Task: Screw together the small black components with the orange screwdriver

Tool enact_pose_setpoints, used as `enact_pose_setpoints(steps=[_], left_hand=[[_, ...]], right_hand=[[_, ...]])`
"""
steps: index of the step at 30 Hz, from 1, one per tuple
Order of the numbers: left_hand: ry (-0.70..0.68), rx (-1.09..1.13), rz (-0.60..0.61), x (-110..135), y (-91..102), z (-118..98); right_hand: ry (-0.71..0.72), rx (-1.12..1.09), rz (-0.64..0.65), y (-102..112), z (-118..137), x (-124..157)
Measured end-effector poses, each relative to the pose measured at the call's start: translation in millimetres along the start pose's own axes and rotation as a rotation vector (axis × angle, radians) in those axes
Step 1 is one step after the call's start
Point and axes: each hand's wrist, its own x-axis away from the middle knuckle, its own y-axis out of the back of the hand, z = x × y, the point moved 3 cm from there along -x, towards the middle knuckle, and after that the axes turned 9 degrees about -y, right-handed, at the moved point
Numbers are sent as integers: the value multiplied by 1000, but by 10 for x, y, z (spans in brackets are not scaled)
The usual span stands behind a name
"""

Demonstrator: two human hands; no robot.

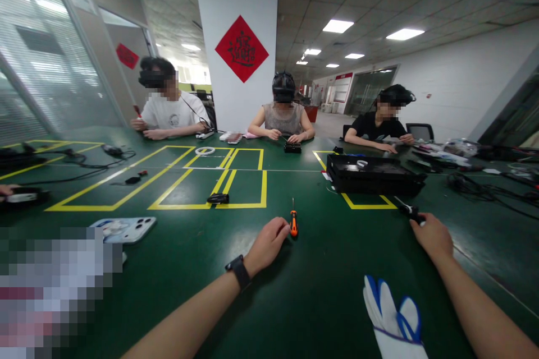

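My left hand, a black watch on its wrist, rests on the green table with its fingers curled, the fingertips touching the handle of a small orange screwdriver that lies pointing away from me. My right hand reaches toward the right, its fingers closed around a small black tool beside the yellow tape line. A black tray stands just beyond that hand.
A white and blue glove lies near the front edge. A white phone case and a small black part lie to the left. Three people sit along the far side. Cables clutter both ends of the table.
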Motion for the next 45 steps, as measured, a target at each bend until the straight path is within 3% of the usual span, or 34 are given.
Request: enact_pose_setpoints(steps=[6,11,16,25,45], left_hand=[[-8,-15,1,-9,-3,16],[-17,-13,11,-4,2,-2],[-13,-15,9,0,-8,22],[-31,-22,6,-6,-22,37],[-54,-37,53,7,-18,-23]], right_hand=[[-48,47,31,2,27,-7],[37,65,40,-6,61,-10],[-28,54,33,-15,33,-2],[113,-147,-38,7,6,51],[129,-84,0,37,54,36]])
